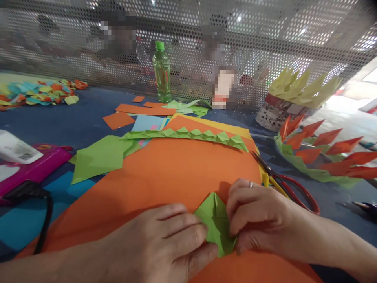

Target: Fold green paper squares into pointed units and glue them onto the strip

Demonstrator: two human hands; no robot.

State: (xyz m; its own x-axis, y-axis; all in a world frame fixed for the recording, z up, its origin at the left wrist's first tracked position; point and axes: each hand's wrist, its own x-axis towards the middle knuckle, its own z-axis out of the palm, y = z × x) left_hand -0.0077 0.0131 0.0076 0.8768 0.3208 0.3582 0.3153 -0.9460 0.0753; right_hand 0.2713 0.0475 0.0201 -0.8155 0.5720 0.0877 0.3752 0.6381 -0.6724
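Left hand (167,239) and right hand (253,216) both pinch small green folded paper (216,224), pressing it flat on orange sheet (176,173) to hold creases. Red-handled scissors (288,188) lie just right, on bench (73,118).

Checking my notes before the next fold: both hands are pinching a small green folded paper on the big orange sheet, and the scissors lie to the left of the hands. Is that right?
Not quite. The scissors lie to the right of the hands, by the right hand. The rest holds: in the head view, the left hand and the right hand pinch the small green folded paper on the orange sheet.
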